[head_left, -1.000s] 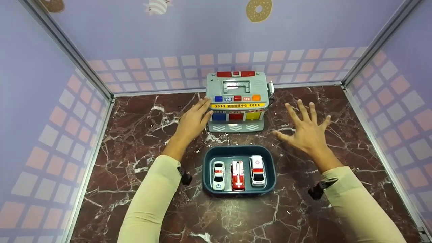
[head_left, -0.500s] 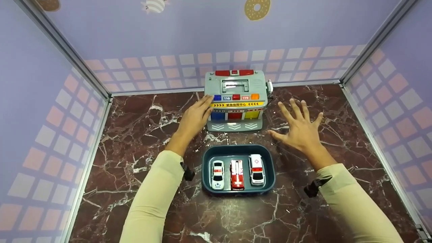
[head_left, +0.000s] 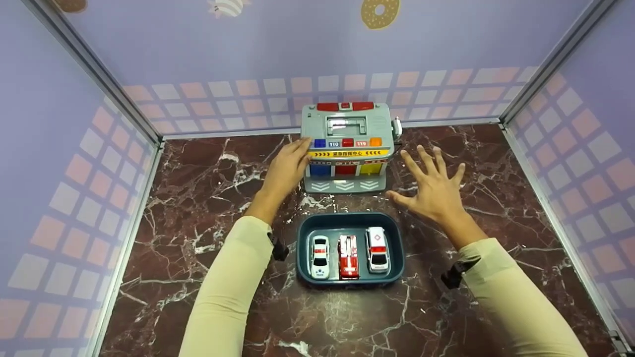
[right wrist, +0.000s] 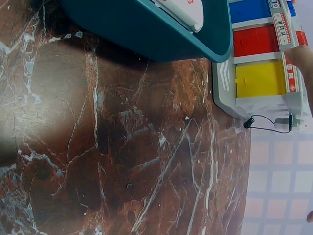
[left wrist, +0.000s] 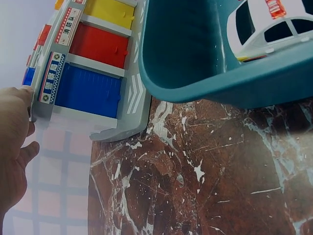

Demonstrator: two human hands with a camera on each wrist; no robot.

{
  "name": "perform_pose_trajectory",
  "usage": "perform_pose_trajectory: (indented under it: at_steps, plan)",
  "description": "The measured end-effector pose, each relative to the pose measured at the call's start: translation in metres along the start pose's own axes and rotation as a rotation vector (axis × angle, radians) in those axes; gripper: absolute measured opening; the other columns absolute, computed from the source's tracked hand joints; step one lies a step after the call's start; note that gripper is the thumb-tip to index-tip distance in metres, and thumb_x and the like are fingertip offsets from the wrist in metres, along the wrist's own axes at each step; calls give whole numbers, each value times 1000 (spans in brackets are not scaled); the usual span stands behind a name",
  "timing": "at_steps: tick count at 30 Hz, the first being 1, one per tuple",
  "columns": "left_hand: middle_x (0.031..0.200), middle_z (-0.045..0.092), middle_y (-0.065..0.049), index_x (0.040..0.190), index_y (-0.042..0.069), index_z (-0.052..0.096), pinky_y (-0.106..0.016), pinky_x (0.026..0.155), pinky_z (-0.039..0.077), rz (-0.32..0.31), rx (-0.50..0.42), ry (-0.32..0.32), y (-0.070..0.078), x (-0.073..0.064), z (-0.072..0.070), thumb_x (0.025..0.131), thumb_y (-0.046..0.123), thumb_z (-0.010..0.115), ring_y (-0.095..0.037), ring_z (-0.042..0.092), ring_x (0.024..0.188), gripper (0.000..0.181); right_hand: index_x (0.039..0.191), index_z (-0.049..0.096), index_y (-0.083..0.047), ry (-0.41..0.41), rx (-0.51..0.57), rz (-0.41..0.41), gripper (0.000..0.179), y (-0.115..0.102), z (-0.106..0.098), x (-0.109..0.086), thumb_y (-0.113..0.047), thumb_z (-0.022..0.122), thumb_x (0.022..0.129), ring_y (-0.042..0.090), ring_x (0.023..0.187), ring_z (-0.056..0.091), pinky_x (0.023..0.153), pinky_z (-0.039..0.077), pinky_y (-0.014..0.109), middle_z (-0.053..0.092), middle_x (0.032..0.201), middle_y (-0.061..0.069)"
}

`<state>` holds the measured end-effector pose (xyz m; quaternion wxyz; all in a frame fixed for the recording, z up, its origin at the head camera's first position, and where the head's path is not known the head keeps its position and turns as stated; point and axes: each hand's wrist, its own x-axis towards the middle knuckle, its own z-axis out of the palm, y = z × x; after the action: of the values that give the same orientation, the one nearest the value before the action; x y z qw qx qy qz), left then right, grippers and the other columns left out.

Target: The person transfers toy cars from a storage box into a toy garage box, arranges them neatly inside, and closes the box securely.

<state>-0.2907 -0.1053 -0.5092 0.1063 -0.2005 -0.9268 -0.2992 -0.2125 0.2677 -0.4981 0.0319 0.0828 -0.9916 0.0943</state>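
Enclosing the dark red marbled bench (head_left: pixel 367 317), lilac walls with pink and white squares run along the left, top and right of the head view, and the back wall (head_left: pixel 297 54) stands just behind a grey toy station (head_left: pixel 346 186) at upper centre. On the station's right side are a small white piece (head_left: pixel 397 128) and, clearer in the right wrist view, a thin black cord (right wrist: pixel 270 129). A blue-green tray (head_left: pixel 401 258) takes up the lower centre, in front of the station and apart from it, between the two forearms. Inside the tray, three toy vehicles lie side by side: a white police car (head_left: pixel 320 257) on the left, a red fire truck (head_left: pixel 348 257) in the middle and a white ambulance (head_left: pixel 378 249) on the right. Blue, red and yellow doors line the station's front, all closed. The left hand (head_left: pixel 285 167) touches the station's upper left edge with fingers extended, its grip relaxed rather than curled round anything. Right of the station and near it, the right hand (head_left: pixel 435 192) has its fingers spread wide, its grip empty.
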Motion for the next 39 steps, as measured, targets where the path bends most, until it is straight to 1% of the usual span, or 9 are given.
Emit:
perform_pose_trajectory:
  at_steps: [5, 9, 13, 18, 22, 25, 28, 33, 39]
  plan:
    - [161, 63, -15, 159, 7, 59, -49, 133, 42, -37, -29, 25, -2, 3, 1, 115, 23, 60, -38, 59, 151, 47, 177, 23, -37, 22, 4, -16, 107, -2, 0, 5, -83, 67, 91, 47, 173, 11, 124, -3, 93, 19, 187, 11]
    - [156, 67, -15, 156, 9, 63, -48, 130, 46, -49, -43, 50, -4, 5, 1, 115, 22, 60, -37, 63, 147, 43, 177, 26, -36, 25, 18, -34, 105, -5, 0, 9, -81, 67, 92, 46, 172, 14, 125, -4, 92, 22, 186, 11]
    - [150, 72, -15, 154, 10, 65, -48, 125, 51, -49, -40, 65, -4, 6, 1, 115, 21, 62, -37, 67, 141, 41, 177, 27, -34, 23, 38, -51, 104, -6, 0, 13, -79, 67, 93, 44, 173, 14, 126, -4, 91, 22, 186, 10]
    - [146, 73, -14, 152, 11, 67, -49, 123, 53, -67, -22, 65, -3, 8, 1, 115, 24, 62, -37, 69, 138, 40, 176, 29, -30, 27, 64, -84, 99, -7, 2, 18, -71, 69, 96, 40, 173, 18, 128, -2, 88, 22, 186, 9]
    - [146, 73, -13, 152, 12, 68, -50, 124, 52, -73, -18, 49, -2, 9, 0, 115, 25, 62, -37, 69, 137, 40, 175, 35, -22, 41, 89, -142, 91, -8, 3, 23, -59, 71, 100, 42, 169, 28, 131, 5, 86, 28, 184, 9]
    - [145, 74, -12, 150, 12, 69, -50, 122, 53, -71, -16, 49, -3, 10, 0, 114, 25, 63, -37, 70, 136, 39, 171, 41, -15, 64, 110, -199, 84, -9, 2, 27, -48, 73, 101, 45, 163, 38, 132, 15, 84, 35, 181, 13]
    - [143, 75, -12, 148, 12, 71, -50, 121, 55, -73, -14, 58, -3, 11, 0, 114, 25, 64, -36, 71, 134, 37, 169, 43, -10, 75, 119, -239, 81, -10, 1, 32, -42, 73, 102, 49, 158, 44, 130, 24, 83, 39, 178, 16]
    - [139, 77, -11, 144, 11, 74, -49, 119, 56, -72, -16, 83, -2, 12, 1, 113, 24, 66, -35, 72, 132, 35, 169, 41, -5, 50, 144, -268, 80, -12, -2, 40, -37, 73, 103, 54, 156, 45, 131, 30, 78, 40, 176, 20]
    - [134, 79, -13, 140, 10, 76, -49, 116, 58, -51, -30, 120, -1, 14, 3, 112, 20, 67, -37, 75, 126, 32, 170, 38, -2, 34, 197, -288, 83, -14, -3, 48, -34, 74, 103, 48, 159, 43, 134, 35, 66, 40, 176, 21]
